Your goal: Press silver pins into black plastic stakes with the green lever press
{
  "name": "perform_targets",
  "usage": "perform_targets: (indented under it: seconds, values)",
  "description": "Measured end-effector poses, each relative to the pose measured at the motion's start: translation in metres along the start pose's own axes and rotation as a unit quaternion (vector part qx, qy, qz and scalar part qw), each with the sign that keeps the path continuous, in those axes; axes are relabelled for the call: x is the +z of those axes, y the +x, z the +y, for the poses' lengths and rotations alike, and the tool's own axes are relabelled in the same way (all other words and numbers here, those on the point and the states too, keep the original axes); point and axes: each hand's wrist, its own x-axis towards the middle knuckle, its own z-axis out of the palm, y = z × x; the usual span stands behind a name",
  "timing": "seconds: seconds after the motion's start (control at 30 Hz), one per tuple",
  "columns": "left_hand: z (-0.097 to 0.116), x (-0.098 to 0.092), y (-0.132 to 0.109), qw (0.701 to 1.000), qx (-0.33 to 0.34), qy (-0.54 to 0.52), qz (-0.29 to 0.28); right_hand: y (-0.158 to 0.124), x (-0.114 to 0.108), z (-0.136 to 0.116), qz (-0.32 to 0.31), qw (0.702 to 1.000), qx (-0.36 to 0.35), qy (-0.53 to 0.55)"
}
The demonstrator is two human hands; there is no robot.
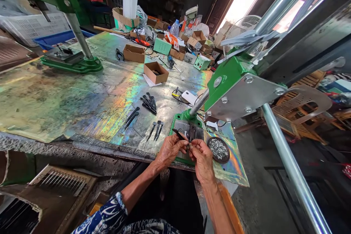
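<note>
My left hand is closed around a slim black plastic piece, which points up and to the left. Fingertips of my right hand are pinched together against the near end of that piece; what sits between them is too small to make out. Both hands meet in front of the steel plate on the green press base. Right beside my right hand is a round dark dish filled with small silver metal parts. Similar black pieces lie on the table in a bunch, a pair and a small group.
The press's green head and steel columns lean over the right side. A second green press stands at the left. Cardboard boxes, pliers, cables and a green control box crowd the table's far end.
</note>
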Motion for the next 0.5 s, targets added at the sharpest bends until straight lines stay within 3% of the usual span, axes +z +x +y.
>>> perform_targets:
  seconds: [0.27, 0.5]
  values:
    - [-0.017, 0.009, 0.037, 0.997, 0.018, 0.062, 0.042, 0.015, -0.003, -0.002, 0.041, 0.999, -0.022, 0.016]
    - [-0.017, 0.013, 0.064, 0.984, 0.007, 0.166, 0.058, -0.013, -0.044, -0.031, 0.083, 0.994, -0.039, 0.054]
